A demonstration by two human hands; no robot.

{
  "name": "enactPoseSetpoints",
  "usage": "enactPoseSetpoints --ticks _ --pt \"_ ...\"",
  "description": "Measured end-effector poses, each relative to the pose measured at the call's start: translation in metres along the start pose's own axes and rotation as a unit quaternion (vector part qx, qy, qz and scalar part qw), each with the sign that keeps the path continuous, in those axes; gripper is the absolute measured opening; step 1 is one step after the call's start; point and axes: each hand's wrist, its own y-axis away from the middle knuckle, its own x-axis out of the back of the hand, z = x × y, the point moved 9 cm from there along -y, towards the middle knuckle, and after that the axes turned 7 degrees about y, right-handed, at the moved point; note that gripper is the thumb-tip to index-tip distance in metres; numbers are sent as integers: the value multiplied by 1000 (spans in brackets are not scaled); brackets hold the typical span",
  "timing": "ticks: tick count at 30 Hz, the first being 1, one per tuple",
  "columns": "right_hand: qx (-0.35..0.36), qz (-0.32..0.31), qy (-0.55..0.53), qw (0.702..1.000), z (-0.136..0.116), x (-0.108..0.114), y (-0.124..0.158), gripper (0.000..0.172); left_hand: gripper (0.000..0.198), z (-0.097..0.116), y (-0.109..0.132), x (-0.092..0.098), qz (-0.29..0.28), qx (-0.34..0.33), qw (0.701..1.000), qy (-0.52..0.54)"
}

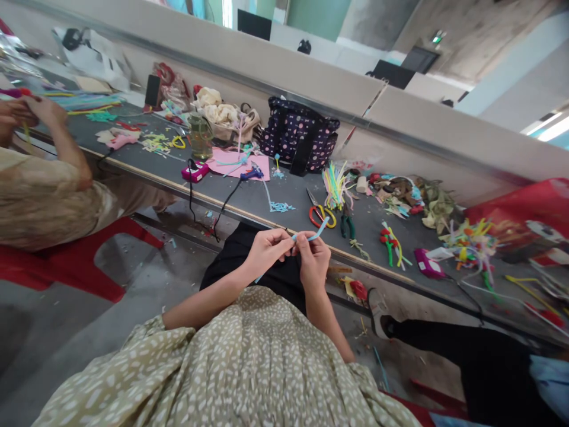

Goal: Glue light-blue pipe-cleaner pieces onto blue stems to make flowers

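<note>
A light blue pipe cleaner (320, 230) is pinched between both hands, just above my lap at the table's front edge. My left hand (269, 252) has thumb and fingers closed on it, and a blue end hangs below that wrist. Close beside it, my right hand (313, 258) grips the same strip, whose free end sticks up to the right. The spot where the fingertips meet is partly hidden. Scissors with red and yellow handles (320, 217) lie on the table beyond my right hand, next to green-handled pliers (348, 224). Short blue cut pieces (281, 207) lie ahead.
A blue glue gun (252, 172) rests by a pink sheet (262, 161), its cord dropping over the edge. A bunch of pipe cleaners (336, 185) and a dotted bag (300, 135) are further back. People sit at left and right; a red stool (95, 261) is at left.
</note>
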Motion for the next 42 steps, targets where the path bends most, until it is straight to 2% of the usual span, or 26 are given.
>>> enactPoseSetpoints --ticks 4,7,11,14,18,22,26,29,36,42 --pt "-31 -42 -13 999 11 -2 -5 27 29 -3 -1 0 1 38 998 45" --pt "-33 -50 -9 998 12 0 -7 27 27 -13 -3 -1 -12 90 990 109" --pt "-30 -47 -22 998 11 1 -6 26 25 -35 -2 -12 -83 193 950 231" --pt "-30 -40 -31 998 11 2 -6 25 19 -48 3 -19 -128 262 913 285" --pt "-31 -49 -31 998 11 1 -5 24 13 -55 10 -23 -120 327 869 352" --pt "-24 -73 -29 997 8 -1 -6 23 10 -53 13 -27 -119 347 849 380" --pt "-14 -87 -32 996 3 -2 -6 19 10 -54 13 -27 -120 346 850 379" --pt "-15 -92 -28 995 3 -2 -6 18 9 -56 13 -24 -103 341 863 359" --pt "-8 -54 -8 998 4 2 -7 22 13 -45 2 -17 -46 253 909 327" --pt "28 -18 33 999 -8 6 -7 21 20 -38 -4 -7 8 180 940 288"
